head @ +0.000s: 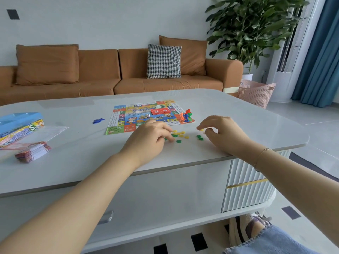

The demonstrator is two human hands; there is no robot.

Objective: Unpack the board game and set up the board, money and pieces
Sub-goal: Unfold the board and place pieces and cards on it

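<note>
The colourful game board (132,119) lies flat in the middle of the white table (247,114). On it sit a red card deck (160,111), a white die (148,115) and several coloured pawns (186,116) at its right corner. Small yellow and green pieces (180,135) are scattered in front of the board. My left hand (149,139) has its fingers curled down onto green pieces at the left of the scatter. My right hand (222,133) pinches a small yellow piece (201,129) at the right. A few blue pieces (98,121) lie left of the board.
The game box (19,128) stands at the table's left edge, beside a clear plastic bag (46,132) and a wrapped stack of play money (33,152). A brown sofa (117,70), a pink basket (255,92) and a potted plant (251,28) stand beyond the table.
</note>
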